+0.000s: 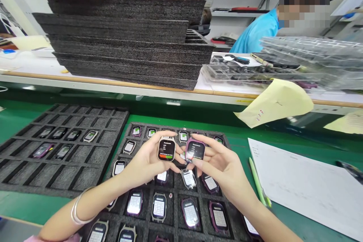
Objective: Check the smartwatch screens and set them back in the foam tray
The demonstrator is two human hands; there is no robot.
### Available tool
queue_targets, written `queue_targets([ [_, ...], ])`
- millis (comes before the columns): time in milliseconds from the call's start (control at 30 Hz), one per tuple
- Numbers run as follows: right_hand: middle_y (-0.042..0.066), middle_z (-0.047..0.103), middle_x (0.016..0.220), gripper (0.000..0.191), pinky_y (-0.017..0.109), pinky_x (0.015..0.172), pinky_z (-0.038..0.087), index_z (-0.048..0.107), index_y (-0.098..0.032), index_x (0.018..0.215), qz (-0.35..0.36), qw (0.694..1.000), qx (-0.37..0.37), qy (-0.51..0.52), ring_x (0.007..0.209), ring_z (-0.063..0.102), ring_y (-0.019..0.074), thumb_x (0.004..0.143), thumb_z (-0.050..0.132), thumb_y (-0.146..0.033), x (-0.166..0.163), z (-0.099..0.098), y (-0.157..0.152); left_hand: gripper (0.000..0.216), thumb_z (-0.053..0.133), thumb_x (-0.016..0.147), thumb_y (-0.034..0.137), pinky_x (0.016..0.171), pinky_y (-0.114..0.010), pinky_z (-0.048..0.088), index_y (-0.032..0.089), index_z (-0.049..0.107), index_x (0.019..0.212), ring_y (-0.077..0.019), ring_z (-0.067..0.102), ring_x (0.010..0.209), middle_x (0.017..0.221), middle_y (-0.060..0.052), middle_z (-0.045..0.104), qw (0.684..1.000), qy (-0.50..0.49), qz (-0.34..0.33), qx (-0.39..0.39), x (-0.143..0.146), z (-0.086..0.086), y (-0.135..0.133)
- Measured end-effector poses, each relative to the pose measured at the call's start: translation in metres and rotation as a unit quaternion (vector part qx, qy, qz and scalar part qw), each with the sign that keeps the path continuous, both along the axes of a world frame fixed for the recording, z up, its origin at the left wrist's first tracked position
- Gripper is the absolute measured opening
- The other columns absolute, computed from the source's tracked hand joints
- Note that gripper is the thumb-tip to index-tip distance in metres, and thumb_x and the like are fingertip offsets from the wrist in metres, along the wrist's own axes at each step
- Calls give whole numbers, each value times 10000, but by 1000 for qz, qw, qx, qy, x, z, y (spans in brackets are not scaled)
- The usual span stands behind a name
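My left hand [153, 157] is closed around a silver-framed smartwatch body [166, 149], its lit screen facing me with text and red and green buttons. Right beside it, my right hand [218, 157] grips a purple-framed smartwatch body [195, 149], also lit with text; glare covers its lower screen. Both watches are held side by side above a black foam tray [174, 230]. Several lit watch bodies lie in that tray's compartments, among them a silver one [159, 207] and a purple one [218, 216]. The hands hide part of the tray.
At left, a second foam tray [93, 151] holds several watches. Paper sheets [309, 181] and a green pen [256, 177] lie at right. Behind, a shelf carries stacked black foam trays [127, 53] and clear plastic trays [314, 56]. Yellow paper [279, 102] hangs off its edge. A person in blue [256, 32] is beyond.
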State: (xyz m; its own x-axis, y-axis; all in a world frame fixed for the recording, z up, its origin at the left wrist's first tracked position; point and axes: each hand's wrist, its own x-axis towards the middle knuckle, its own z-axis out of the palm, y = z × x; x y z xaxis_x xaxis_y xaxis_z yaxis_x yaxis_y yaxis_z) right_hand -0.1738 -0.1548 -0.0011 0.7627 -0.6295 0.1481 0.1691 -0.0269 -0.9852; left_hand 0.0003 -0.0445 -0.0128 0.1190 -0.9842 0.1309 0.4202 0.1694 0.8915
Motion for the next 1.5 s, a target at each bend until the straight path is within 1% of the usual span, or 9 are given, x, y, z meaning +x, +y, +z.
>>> queue_targets([
  [167, 72, 740, 917, 390, 256, 537, 498, 625, -223, 1259, 18, 999, 30, -25, 713, 699, 201, 877, 658, -150, -1, -2, 0, 423, 666, 857, 139, 755, -335, 611, 218, 495, 1235, -215, 680, 910, 997, -64, 648, 999, -34, 21, 19, -3, 2, 0],
  [333, 46, 721, 765, 253, 249, 491, 498, 678, -213, 1177, -14, 999, 25, -23, 624, 695, 198, 933, 613, -236, 0, -3, -1, 370, 644, 846, 93, 747, -301, 609, 215, 519, 1173, -189, 666, 902, 987, -49, 640, 998, -54, 25, 17, -1, 4, 1],
  [467, 52, 739, 861, 231, 229, 454, 487, 680, -237, 1153, -29, 999, 17, -3, 571, 685, 172, 923, 663, -241, 2, -5, -2, 329, 638, 849, 121, 704, -297, 614, 212, 530, 1147, -192, 667, 874, 965, -46, 633, 998, -53, 20, 8, 0, 4, 3],
  [633, 48, 727, 797, 202, 226, 459, 494, 704, -229, 1127, 3, 1000, 16, -12, 591, 701, 188, 952, 608, -254, 0, -5, -2, 213, 636, 898, 242, 557, -246, 595, 179, 534, 1074, -169, 667, 727, 834, -28, 608, 996, -73, 45, 25, -1, 7, 2],
  [767, 63, 732, 910, 315, 224, 512, 499, 666, -228, 1209, 45, 998, 38, -18, 677, 718, 195, 901, 648, -163, -3, -4, -1, 202, 628, 904, 245, 529, -233, 585, 180, 532, 1069, -155, 653, 694, 815, -18, 603, 995, -78, 50, 31, 0, 7, 1],
  [1000, 60, 736, 918, 433, 228, 548, 508, 607, -223, 1261, 52, 998, 25, 1, 731, 722, 192, 857, 723, -123, -3, -2, 1, 459, 637, 795, 39, 722, -292, 608, 215, 499, 1196, -177, 651, 883, 995, -47, 634, 999, -30, 21, -11, 2, 1, 3],
  [1300, 44, 713, 937, 554, 314, 688, 570, 566, -261, 1320, 66, 996, -37, 55, 763, 706, 203, 810, 751, -151, -6, -4, -3, 414, 641, 875, 107, 711, -273, 598, 217, 473, 1237, -160, 670, 845, 986, -48, 620, 999, -47, 3, 1, 1, 0, 2],
  [1433, 40, 676, 953, 566, 371, 758, 579, 541, -271, 1343, 93, 988, -63, 106, 839, 685, 227, 815, 732, -195, -8, -12, -13, 639, 714, 799, 57, 779, -280, 576, 289, 418, 1316, -175, 661, 935, 1072, -38, 587, 998, -62, -16, 17, 3, -8, 4],
  [1500, 33, 659, 931, 543, 371, 760, 574, 543, -260, 1340, 83, 982, -96, 137, 788, 664, 205, 826, 709, -216, -9, -21, -22, 729, 709, 798, 55, 828, -300, 565, 332, 353, 1370, -178, 654, 976, 1128, -38, 564, 997, -68, -23, 33, 6, -16, 4],
])
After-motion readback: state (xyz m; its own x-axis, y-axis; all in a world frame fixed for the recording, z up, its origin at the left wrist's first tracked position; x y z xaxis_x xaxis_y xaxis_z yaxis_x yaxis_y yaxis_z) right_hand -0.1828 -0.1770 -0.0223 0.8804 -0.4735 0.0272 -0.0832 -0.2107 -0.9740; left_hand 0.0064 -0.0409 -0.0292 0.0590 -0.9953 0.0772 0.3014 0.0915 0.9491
